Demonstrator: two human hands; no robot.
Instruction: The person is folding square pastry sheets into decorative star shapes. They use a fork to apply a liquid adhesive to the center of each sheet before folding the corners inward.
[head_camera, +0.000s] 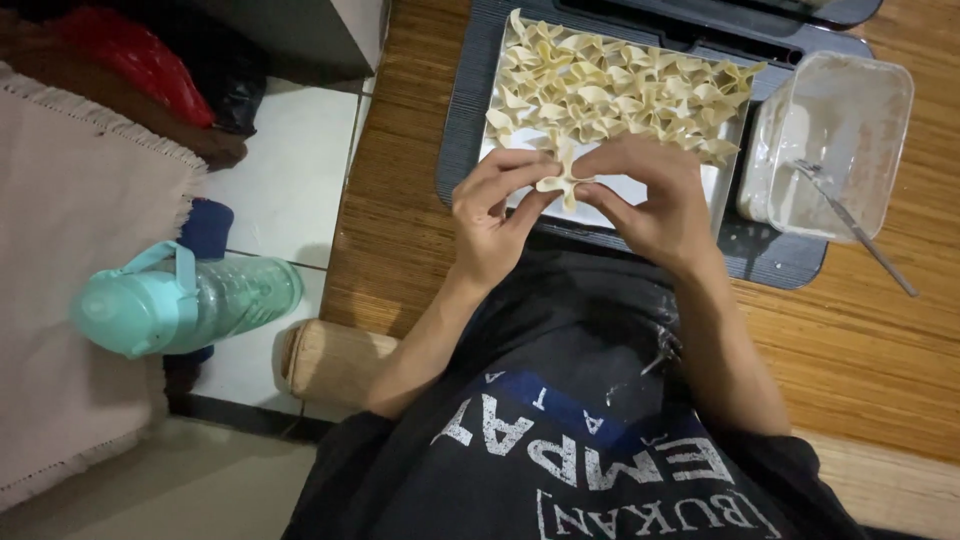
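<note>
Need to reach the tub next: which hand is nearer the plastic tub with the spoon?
Right. The right hand is just left of the tub; the left hand is farther left, across the dough piece both pinch.

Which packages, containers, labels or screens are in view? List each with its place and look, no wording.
Plastic tub: right of the tray, clear, rectangular, smeared whitish inside, a metal utensil leaning out.
Water bottle: lying on the floor at left, translucent teal with a loop handle.
Printed lettering: on the person's dark shirt, white with a blue band.
No screens or signs.
</note>
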